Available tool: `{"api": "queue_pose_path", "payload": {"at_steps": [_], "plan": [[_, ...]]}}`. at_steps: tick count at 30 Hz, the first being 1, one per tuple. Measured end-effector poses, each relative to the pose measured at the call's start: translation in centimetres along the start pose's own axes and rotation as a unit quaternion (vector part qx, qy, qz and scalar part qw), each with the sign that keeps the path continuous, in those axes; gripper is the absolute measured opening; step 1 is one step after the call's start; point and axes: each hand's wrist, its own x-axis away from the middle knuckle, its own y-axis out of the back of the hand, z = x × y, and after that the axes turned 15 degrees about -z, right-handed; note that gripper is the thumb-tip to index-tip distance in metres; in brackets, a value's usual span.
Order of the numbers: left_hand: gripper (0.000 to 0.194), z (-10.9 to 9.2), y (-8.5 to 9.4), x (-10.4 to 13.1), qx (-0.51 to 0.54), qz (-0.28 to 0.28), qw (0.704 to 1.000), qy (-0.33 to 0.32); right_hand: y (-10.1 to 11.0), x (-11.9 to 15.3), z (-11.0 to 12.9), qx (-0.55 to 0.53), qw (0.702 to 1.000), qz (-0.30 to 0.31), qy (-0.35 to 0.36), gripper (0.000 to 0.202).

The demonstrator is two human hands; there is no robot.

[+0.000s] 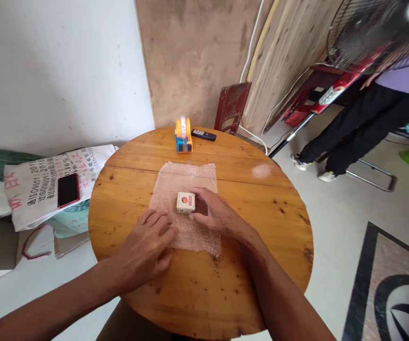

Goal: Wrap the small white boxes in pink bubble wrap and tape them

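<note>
At my spread right hand (217,214), a box (185,202) is sitting on bubble wrap (190,177) my loosely curled left hand (147,246) is seemingly steadying.

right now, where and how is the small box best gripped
Probably by its near and far walls, coming from the right: the small box lies flat on the bubble wrap, those walls offer opposed faces to pinch, and the right hand is at that end, thumb and fingers spread.
</note>
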Motion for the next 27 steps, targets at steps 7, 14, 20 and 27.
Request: {"api": "queue_pose_path", "payload": {"at_steps": [7, 14, 20, 27], "plan": [[0.014, 0.1, -1.6, -1.2, 0.040, -0.092, 0.995, 0.027, -0.1, -0.1, 0.4, 0.000, 0.999, 0.004, -0.038, 0.040], [0.006, 2.7, -1.8, -5.2, 0.150, -0.118, 0.968, 0.164, 1.9, -0.1, 0.2, -0.171, 0.979, 0.023, -0.106, 0.037], [0.016, 3.0, -2.5, -6.6, 0.237, -0.102, 0.919, 0.300, 3.6, -0.1, 0.4, -0.209, 0.970, 0.008, -0.124, 0.065], [0.015, 3.3, -3.1, -6.6, 0.294, -0.107, 0.896, 0.314, 0.9, -0.3, 0.0, -0.148, 0.977, -0.022, -0.154, 0.024]]}}
